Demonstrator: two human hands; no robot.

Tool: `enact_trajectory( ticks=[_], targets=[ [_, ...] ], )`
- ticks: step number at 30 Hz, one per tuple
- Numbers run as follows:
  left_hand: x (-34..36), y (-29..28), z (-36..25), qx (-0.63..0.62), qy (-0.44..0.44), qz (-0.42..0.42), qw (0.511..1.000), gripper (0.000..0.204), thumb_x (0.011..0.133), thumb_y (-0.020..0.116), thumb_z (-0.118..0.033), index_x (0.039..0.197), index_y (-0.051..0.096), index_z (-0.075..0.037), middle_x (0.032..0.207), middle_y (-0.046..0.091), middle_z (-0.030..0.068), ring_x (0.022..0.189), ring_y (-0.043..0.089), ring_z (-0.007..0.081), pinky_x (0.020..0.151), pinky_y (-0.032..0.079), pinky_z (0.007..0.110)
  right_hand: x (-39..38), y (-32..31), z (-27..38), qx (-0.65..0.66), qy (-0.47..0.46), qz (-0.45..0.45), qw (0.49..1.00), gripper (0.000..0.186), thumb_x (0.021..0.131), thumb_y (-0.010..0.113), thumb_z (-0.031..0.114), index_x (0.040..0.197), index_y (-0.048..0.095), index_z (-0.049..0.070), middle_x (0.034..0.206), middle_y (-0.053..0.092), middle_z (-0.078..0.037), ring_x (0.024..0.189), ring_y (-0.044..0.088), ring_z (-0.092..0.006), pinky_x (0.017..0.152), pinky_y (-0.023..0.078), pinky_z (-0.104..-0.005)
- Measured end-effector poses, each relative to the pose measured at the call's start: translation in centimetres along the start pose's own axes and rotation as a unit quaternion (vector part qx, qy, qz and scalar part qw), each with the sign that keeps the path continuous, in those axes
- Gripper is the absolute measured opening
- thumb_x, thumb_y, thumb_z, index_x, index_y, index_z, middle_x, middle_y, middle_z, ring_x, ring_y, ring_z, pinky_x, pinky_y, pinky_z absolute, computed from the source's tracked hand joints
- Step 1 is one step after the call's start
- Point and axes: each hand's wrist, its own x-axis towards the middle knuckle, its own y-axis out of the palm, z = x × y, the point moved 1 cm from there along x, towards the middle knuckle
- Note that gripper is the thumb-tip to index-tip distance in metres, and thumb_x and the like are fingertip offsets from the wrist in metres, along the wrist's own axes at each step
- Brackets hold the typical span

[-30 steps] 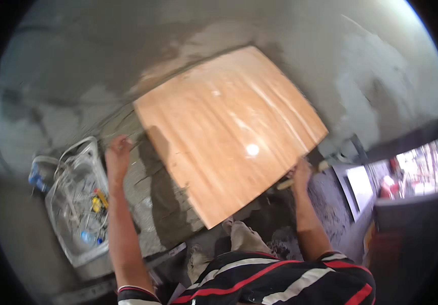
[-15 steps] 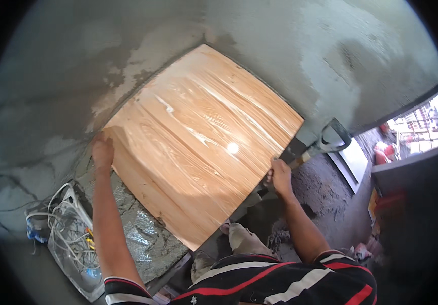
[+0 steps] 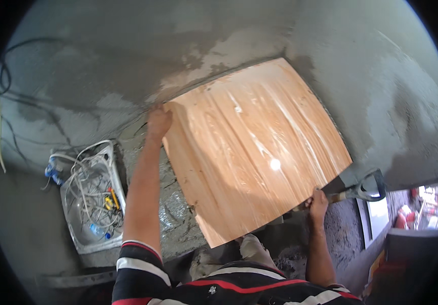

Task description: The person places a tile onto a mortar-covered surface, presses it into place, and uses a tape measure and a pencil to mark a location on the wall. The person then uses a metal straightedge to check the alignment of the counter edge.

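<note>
A large square tile [image 3: 254, 152] with a glossy orange wood-grain face lies in the corner between two walls. Its far corner reaches into the angle of the walls, and a bright light reflects off its surface. My left hand [image 3: 159, 121] grips the tile's left corner beside the wall, its fingertips partly hidden. At the right part of the near edge, my right hand [image 3: 318, 203] has its fingers curled round the rim. Wet grey mortar [image 3: 175, 211] shows along the tile's left side.
A white basin [image 3: 70, 203] on the left holds tangled white cables, a yellow-and-orange tool and a plastic bottle. A shovel handle [image 3: 374, 185] sticks out past my right hand. Beyond it lean pale panels [image 3: 376, 218]. Dark cables [image 3: 5, 76] hang at the far left.
The view has swung left, so the tile, basin and shovel appear farther right. Both hands keep their hold on the tile, with no clear shift of it against the walls.
</note>
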Motion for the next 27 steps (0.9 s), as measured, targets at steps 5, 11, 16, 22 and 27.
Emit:
enact_trajectory(
  ticks=[5, 11, 16, 22, 27],
  targets=[
    [0.2, -1.0, -1.3, -0.058, -0.076, 0.024, 0.995, 0.056, 0.092, 0.059, -0.032, 0.128, 0.056, 0.011, 0.134, 0.056, 0.0293, 0.131, 0.049, 0.041, 0.113, 0.036, 0.05, 0.1, -0.2, 0.1, -0.002, -0.029, 0.005, 1.0, 0.038, 0.103, 0.054, 0.029, 0.073, 0.048, 0.009, 0.058, 0.048, -0.002, 0.048, 0.047, -0.0108, 0.046, 0.039, -0.0285],
    [0.3, -1.6, -0.4, -0.081, -0.111, 0.046, 0.989, 0.057, 0.092, 0.059, -0.031, 0.131, 0.054, 0.011, 0.137, 0.054, 0.0296, 0.132, 0.047, 0.0412, 0.114, 0.034, 0.048, 0.7, -0.1, -0.8, 0.01, -0.037, 0.023, 0.999, 0.039, 0.103, 0.055, 0.03, 0.072, 0.048, 0.009, 0.057, 0.048, -0.001, 0.047, 0.045, -0.0108, 0.045, 0.037, -0.0281],
    [0.6, -1.9, -0.9, -0.097, -0.12, 0.058, 0.986, 0.057, 0.091, 0.061, -0.03, 0.13, 0.055, 0.012, 0.137, 0.054, 0.0294, 0.132, 0.046, 0.0428, 0.114, 0.034, 0.048, 0.2, 0.0, 0.0, 0.008, -0.037, 0.014, 0.999, 0.039, 0.103, 0.055, 0.03, 0.072, 0.048, 0.009, 0.057, 0.047, -0.001, 0.046, 0.045, -0.0111, 0.045, 0.037, -0.0281],
    [0.7, -1.2, -0.8, -0.116, -0.101, 0.06, 0.986, 0.059, 0.089, 0.06, -0.03, 0.132, 0.053, 0.01, 0.139, 0.052, 0.0325, 0.131, 0.047, 0.0474, 0.113, 0.035, 0.052, 0.5, -0.3, -0.5, 0.019, -0.028, -0.002, 0.999, 0.038, 0.103, 0.055, 0.03, 0.072, 0.048, 0.009, 0.056, 0.047, -0.001, 0.046, 0.045, -0.0116, 0.045, 0.037, -0.0283],
    [0.5, -0.2, 1.5, -0.09, -0.066, -0.014, 0.994, 0.057, 0.089, 0.06, -0.028, 0.13, 0.054, 0.011, 0.133, 0.056, 0.0318, 0.124, 0.052, 0.0468, 0.107, 0.041, 0.052, 0.2, 0.4, -0.2, 0.013, -0.034, 0.008, 0.999, 0.038, 0.103, 0.055, 0.03, 0.072, 0.048, 0.009, 0.057, 0.047, -0.001, 0.045, 0.046, -0.012, 0.044, 0.037, -0.0284]
  ],
)
